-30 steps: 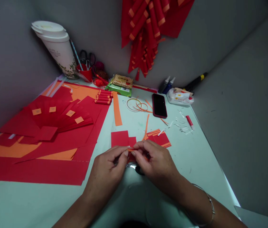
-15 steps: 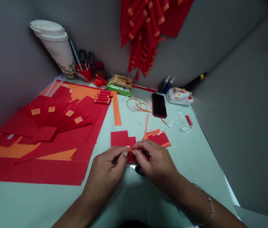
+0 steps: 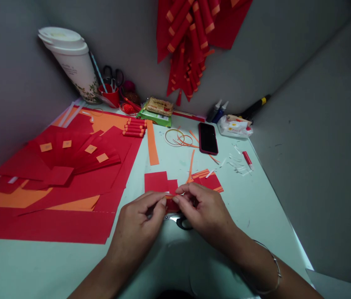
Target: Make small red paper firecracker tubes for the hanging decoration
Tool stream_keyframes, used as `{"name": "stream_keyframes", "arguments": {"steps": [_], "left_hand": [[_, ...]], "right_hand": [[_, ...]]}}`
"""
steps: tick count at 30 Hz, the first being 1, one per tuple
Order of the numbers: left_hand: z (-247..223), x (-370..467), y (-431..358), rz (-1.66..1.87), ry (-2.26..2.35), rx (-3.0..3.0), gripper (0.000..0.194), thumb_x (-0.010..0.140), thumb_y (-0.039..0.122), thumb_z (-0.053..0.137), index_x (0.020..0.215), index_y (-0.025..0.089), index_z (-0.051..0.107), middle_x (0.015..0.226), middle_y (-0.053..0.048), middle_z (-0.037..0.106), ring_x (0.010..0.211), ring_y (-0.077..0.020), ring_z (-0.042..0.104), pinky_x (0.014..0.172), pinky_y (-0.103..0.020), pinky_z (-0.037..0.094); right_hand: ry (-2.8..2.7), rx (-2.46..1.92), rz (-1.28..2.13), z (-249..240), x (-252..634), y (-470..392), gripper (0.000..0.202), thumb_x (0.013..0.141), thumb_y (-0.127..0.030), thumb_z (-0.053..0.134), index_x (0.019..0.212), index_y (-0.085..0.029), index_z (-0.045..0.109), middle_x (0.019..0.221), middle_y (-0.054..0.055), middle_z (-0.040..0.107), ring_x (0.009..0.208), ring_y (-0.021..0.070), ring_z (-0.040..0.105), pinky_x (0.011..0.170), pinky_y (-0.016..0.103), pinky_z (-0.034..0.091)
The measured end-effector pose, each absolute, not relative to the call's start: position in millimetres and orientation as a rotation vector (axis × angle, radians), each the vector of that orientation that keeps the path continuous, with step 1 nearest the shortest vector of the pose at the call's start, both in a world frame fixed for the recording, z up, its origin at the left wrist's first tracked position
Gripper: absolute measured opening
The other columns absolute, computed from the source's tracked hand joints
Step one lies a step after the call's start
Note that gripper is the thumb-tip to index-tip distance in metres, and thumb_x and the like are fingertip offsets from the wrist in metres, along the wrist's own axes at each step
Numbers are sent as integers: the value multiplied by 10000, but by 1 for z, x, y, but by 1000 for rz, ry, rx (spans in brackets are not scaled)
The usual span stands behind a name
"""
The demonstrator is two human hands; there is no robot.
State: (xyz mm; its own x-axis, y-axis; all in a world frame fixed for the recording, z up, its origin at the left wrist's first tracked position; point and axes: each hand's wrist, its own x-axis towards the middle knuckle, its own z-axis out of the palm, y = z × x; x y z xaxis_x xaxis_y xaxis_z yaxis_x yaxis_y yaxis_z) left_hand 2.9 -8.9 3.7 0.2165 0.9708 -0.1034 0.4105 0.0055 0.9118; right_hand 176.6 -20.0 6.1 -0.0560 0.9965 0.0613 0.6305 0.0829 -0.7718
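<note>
Between thumb and fingers, my left hand pinches the left end of a small red paper piece with an orange edge. At its other end, my right hand has thumb and fingertips closed on the same piece. My fingers cover much of it, so its exact shape cannot be made out. Just below lie scissors with a black handle, partly hidden by my hands. Beyond my fingers are red paper squares on the left and a pile of red and orange paper pieces on the right.
Large red and orange sheets cover the table's left. Rolled red tubes, an orange strip, a phone and a red glue stick lie further back. A tall cup stands at back left; paper firecrackers hang on the wall.
Both hands keep their grip on the small paper piece. My right fingers have shifted very slightly, and a little more of the scissors' handle shows beneath them.
</note>
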Motion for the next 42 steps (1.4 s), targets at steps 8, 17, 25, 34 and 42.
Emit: {"name": "stream_keyframes", "arguments": {"steps": [8, 17, 25, 34, 42], "left_hand": [[5, 1, -9, 789, 1389, 1602, 252, 893, 315, 540, 965, 231, 766, 988, -33, 780, 891, -198, 715, 793, -308, 550], [6, 0, -7, 847, 1387, 1618, 231, 889, 309, 548, 891, 219, 761, 922, -23, 773, 861, -179, 705, 752, -274, 526], [8, -1, -7, 916, 1426, 1552, 206, 856, 298, 583, 886, 235, 777, 911, -14, 778, 826, -170, 702, 746, -257, 526], [8, 0, -3, 863, 1392, 1309, 163, 787, 387, 697, 832, 252, 778, 848, -1, 789, 818, -170, 712, 717, -218, 539], [8, -1, -1, 887, 1486, 1255, 193, 777, 428, 713, 826, 256, 784, 820, 5, 789, 790, -175, 707, 713, -231, 541]], "right_hand": [[-1665, -1656, 918, 6, 181, -17, 130, 853, -290, 625, 929, -209, 692, 628, -22, 611, 562, 138, 551, 530, 266, 414], [-1482, -1640, 1200, -1, 186, -13, 139, 841, -327, 649, 922, -219, 678, 601, -59, 497, 553, 112, 456, 526, 245, 378], [-1347, -1588, 1381, 2, 188, -8, 102, 796, -295, 685, 822, -199, 659, 600, -49, 534, 555, 109, 468, 527, 248, 367], [-1328, -1551, 1406, 6, 187, -8, 136, 782, -306, 696, 861, -199, 666, 598, -53, 531, 542, 105, 467, 516, 242, 367], [-1573, -1585, 1001, 7, 183, -21, 291, 858, -273, 644, 1148, -258, 622, 636, -66, 593, 608, 132, 577, 619, 271, 446]]}}
